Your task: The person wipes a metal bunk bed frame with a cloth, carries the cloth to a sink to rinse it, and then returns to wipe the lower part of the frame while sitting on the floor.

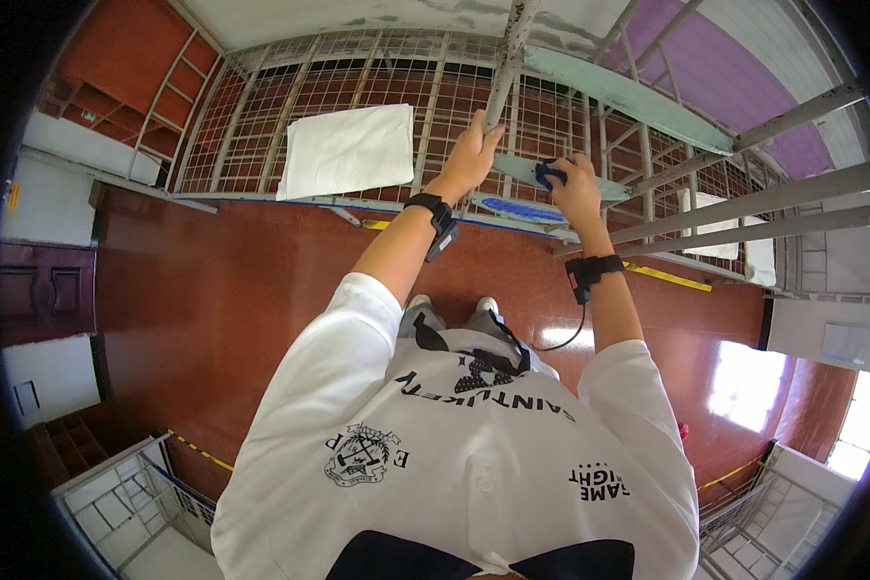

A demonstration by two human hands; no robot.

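Note:
My left hand [467, 161] is wrapped around the lower part of a worn, upright metal bed post [507, 69]. In my right hand [578, 190] is a dark blue pad or cloth [549, 174], pressed on a pale green ladder step [516, 168]. Another pale green step [623, 98] is above it, and a lower step [525, 210] has a blue patch on its surface. On the wire mesh bed base [254, 145] to the left of my left hand lies a folded white cloth [349, 151]. Each wrist wears a black strapped device.
Grey metal bars [754, 210] reach in from the right, close to my right forearm. More folded white cloths [709, 228] lie on the neighbouring bed base. Further bed frames [141, 500] stand behind me. Yellow tape strips [667, 277] mark the red floor [210, 290].

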